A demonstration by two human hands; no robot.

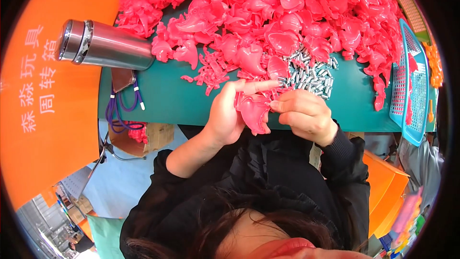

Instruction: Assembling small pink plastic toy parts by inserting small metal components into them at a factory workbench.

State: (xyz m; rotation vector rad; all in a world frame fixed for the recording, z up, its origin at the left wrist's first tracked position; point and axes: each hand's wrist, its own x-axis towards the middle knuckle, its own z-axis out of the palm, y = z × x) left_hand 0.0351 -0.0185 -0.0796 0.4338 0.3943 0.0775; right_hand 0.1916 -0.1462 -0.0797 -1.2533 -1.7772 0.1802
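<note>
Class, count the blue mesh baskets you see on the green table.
1. The blue mesh basket sits tilted at the table's right edge, beside the pile of pink plastic parts. Another may be hidden beyond the picture's rim.

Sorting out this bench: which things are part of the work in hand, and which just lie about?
In use: pink plastic shell held by left hand and right hand; pile of pink shells; small metal pins.
Lying about: steel flask; purple cord; blue basket.
</note>
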